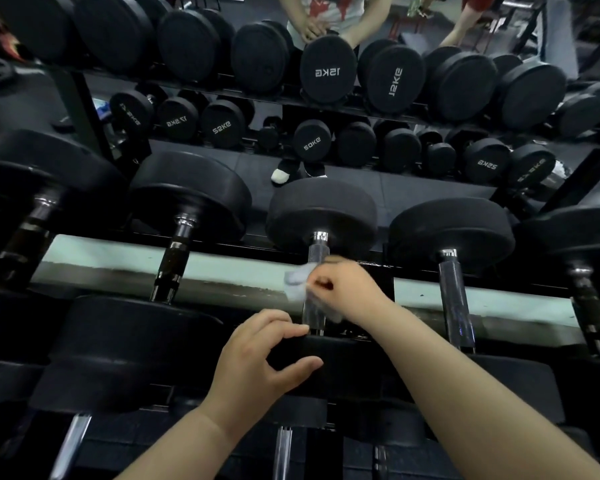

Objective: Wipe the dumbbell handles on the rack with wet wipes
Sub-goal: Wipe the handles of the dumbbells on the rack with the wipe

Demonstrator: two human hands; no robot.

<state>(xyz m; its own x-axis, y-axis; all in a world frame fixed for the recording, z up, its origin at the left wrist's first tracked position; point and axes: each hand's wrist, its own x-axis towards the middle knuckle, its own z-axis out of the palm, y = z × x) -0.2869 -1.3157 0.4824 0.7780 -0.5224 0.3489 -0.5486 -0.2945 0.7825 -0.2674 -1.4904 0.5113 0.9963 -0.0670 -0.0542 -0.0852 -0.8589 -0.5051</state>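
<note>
1. The wet wipe (297,280) is white and crumpled. It is wrapped around the handle (315,252) of the middle dumbbell (321,209), about halfway along the shiny bar.
2. The right hand (347,289) holds the wipe tight. Its fingers are curled around the wipe and the handle together.
3. The left hand (253,362) is lower down, at the near weight (333,346) of the same dumbbell. Its fingers lie over the top edge and its thumb sits on the front, so it cups the weight in a wide curve.
4. This dumbbell sits in the middle of a row of big black dumbbells. Its handle crosses over a pale green strip (118,258).
5. The dumbbell on the left (187,188) has a dark handle. The dumbbell on the right (451,230) has a shiny silver handle.
6. Behind the row is a mirror (413,188). In it you can see more black dumbbells with backward numbers like 15KG.
7. The mirror also shows a person in a white shirt (329,12) with red marks, and white shoes (280,175) lower down.
</note>
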